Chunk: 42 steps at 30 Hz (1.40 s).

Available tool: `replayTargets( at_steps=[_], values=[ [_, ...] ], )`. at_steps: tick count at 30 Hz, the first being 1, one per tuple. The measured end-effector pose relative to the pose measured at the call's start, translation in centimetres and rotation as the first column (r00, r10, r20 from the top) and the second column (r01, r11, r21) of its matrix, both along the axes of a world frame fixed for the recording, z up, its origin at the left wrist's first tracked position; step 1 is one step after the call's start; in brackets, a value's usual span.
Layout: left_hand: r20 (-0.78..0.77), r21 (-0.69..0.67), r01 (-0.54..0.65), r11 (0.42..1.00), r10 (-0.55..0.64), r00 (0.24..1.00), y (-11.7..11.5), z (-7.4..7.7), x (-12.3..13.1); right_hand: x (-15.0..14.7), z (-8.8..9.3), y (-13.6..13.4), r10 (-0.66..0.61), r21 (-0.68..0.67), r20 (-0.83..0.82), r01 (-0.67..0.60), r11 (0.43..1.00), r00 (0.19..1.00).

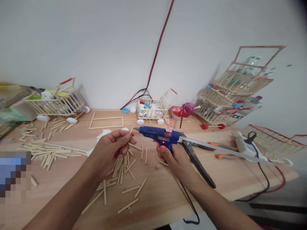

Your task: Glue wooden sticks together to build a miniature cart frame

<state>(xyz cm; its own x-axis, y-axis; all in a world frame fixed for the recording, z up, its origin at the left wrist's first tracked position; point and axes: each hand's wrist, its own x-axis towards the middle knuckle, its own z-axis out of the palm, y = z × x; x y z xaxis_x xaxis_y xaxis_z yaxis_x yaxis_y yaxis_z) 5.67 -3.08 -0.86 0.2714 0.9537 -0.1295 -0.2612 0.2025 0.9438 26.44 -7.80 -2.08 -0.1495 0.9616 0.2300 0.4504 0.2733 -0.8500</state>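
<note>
My right hand (173,159) grips a blue glue gun (158,135) by its handle, a red light glowing on its body, its nozzle pointing left. My left hand (112,150) is closed in a pinch on a short thin wooden stick (131,130), whose tip sits right at the nozzle. Both hands hover above the wooden table (155,198). Several loose short sticks (124,172) lie scattered under and in front of my hands.
Black-handled scissors (199,159) and orange-handled pliers (220,150) lie right of my right hand. A rectangular stick frame (106,122) lies at the back. Stick-built carts stand at the back left (57,100), centre (151,110) and right (237,89). Cables run up the wall.
</note>
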Motion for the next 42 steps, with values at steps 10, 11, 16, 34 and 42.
replayTargets(
  at_steps=[10, 11, 16, 34, 42],
  values=[
    [0.014, 0.005, 0.003, 1.000, -0.003, 1.000, -0.07, -0.05, -0.10, -0.02, 0.17, -0.14, -0.019, 0.000, 0.015, 0.019, 1.000, 1.000],
    [0.013, 0.007, 0.005, 1.000, -0.005, 1.000, -0.08, -0.04, -0.11, 0.00, 0.11, -0.12, -0.018, 0.007, 0.020, 0.018, 1.000, 1.000],
    [0.008, 0.014, 0.013, 1.000, -0.014, 1.000, -0.03, -0.06, -0.08, -0.01, -0.16, -0.10, -0.017, 0.026, -0.006, 0.017, 1.000, 1.000],
    [0.007, 0.023, 0.023, 0.999, -0.023, 1.000, -0.10, -0.04, -0.11, 0.11, -0.10, 0.01, -0.027, 0.060, 0.046, 0.025, 0.998, 0.999],
    [-0.003, 0.015, 0.022, 1.000, -0.022, 1.000, -0.06, 0.07, -0.13, 0.11, -0.08, 0.06, -0.024, 0.045, 0.041, 0.023, 0.999, 0.999]
  ],
)
